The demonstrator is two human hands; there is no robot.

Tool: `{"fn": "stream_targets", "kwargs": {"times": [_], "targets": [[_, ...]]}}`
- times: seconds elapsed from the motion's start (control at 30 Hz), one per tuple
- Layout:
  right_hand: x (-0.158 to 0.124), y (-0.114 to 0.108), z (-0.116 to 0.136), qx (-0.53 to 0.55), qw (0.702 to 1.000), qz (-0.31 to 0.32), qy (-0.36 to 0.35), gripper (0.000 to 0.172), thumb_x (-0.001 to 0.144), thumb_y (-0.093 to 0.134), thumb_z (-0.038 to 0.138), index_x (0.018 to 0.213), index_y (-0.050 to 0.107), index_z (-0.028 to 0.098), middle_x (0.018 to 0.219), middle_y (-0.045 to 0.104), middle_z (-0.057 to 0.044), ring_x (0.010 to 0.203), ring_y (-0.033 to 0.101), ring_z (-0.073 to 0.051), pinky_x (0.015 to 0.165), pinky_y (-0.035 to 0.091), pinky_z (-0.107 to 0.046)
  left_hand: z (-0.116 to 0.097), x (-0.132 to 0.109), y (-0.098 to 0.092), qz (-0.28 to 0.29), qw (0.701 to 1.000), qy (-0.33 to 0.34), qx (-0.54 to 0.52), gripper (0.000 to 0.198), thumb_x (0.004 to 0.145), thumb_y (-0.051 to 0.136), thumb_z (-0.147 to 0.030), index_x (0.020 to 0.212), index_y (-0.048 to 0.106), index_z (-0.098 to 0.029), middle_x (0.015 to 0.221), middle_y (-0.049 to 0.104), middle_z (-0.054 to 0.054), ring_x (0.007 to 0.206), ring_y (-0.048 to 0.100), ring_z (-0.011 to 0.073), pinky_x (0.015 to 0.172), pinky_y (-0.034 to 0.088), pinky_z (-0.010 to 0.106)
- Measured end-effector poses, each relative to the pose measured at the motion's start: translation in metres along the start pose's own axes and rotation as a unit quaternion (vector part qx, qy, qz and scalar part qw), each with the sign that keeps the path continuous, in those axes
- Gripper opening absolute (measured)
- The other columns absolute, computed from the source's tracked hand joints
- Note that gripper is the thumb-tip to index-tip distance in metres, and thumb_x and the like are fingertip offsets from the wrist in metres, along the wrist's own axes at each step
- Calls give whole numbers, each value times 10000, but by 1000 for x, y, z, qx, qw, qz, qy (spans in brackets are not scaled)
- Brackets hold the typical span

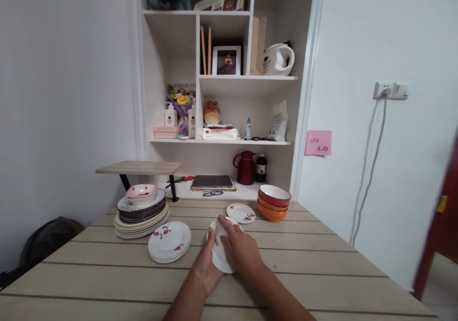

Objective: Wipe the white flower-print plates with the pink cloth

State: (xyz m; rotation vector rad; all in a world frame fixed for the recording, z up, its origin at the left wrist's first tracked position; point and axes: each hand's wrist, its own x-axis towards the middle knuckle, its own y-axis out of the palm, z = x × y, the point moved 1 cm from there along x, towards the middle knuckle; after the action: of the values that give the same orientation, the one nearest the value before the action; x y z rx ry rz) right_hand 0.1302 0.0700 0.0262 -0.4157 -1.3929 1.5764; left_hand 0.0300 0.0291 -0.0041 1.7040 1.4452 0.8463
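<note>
Above the middle of the table, a small white plate [222,258] is tilted between my hands. My left hand [207,263] grips its left and lower edge, thumb over the rim. Across the plate's upper right lies my right hand [243,247], its bent fingers against the plate's face; whether it also pinches something there is too small to tell. Left of my hands sits a short stack of white plates with red flowers [169,241]. A single flowered plate [241,213] lies flat just beyond my right hand.
At the back left, a tall plate stack [142,216] with small bowls on top stands by a wooden riser [139,168]. Red and orange bowls [274,201] are stacked at the back right. Behind the slatted table [304,273], shelves hold a red jug [245,167].
</note>
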Motion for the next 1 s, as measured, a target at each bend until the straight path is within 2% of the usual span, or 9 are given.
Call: {"fn": "stream_targets", "kwargs": {"times": [0.13,0.27,0.33,0.4,0.47,0.6,0.7,0.83,1.0], "targets": [[5,-3,-13,-29,999,-11,25,493,896,367,207,1374,405,322,1192,615,-92,856,648,-227,652,384,-291,-1,2,-4,5,1000,21,-18,512,866,524,-491,1211,606,-122,1172,672,148,1099,623,264,996,419,378],[-2,1,-9,-32,999,27,-23,358,831,436,169,1155,569,244,1067,652,-90,859,640,-229,658,386,-284,-7,4,-11,-19,998,63,-16,500,859,529,-505,1134,647,-104,1115,694,156,1061,641,266,987,432,383],[-5,5,-4,9,997,38,-68,315,827,479,207,1127,569,239,1073,648,-72,900,628,-224,699,400,-282,-9,3,-12,-39,997,69,-5,501,847,538,-522,1093,660,-103,1073,708,153,1040,650,266,971,444,384],[-6,9,1,57,991,44,-110,402,814,550,283,1214,521,246,1158,620,-67,985,600,-224,757,409,-278,-9,1,-10,-50,997,51,15,512,835,545,-540,1058,669,-95,1023,720,154,1024,656,265,954,455,379],[-5,12,3,82,989,36,-121,492,805,594,346,1276,483,260,1219,586,-66,1042,573,-225,785,411,-274,-6,-1,-5,-50,998,24,34,522,826,549,-554,1036,674,-93,979,729,154,1014,660,266,943,460,378],[0,8,-2,74,994,-31,-72,287,933,414,371,1160,571,291,1167,581,-43,977,588,-184,737,400,-252,1,-3,2,-35,999,-11,37,502,831,542,-555,1049,673,-123,974,734,136,1011,663,267,950,451,396],[3,2,-10,33,998,-58,-17,302,966,329,364,1078,599,288,1114,583,-35,864,603,-152,660,371,-241,2,-1,0,-29,999,-5,19,502,833,539,-554,1074,670,-134,970,737,125,1009,663,266,973,436,408],[2,0,-15,-1,1000,-27,8,253,929,399,325,1112,564,269,1144,589,-42,842,610,-165,617,339,-248,-4,4,-10,-28,999,40,-12,519,840,532,-546,1108,661,-120,963,735,137,1016,658,270,997,417,421],[-6,10,-2,63,994,20,-89,209,844,511,264,1044,560,226,1061,646,-40,921,605,-204,713,370,-270,-8,4,-16,-33,999,40,-5,514,856,513,-532,1124,655,-118,1018,722,151,1058,638,283,994,415,422]]}}
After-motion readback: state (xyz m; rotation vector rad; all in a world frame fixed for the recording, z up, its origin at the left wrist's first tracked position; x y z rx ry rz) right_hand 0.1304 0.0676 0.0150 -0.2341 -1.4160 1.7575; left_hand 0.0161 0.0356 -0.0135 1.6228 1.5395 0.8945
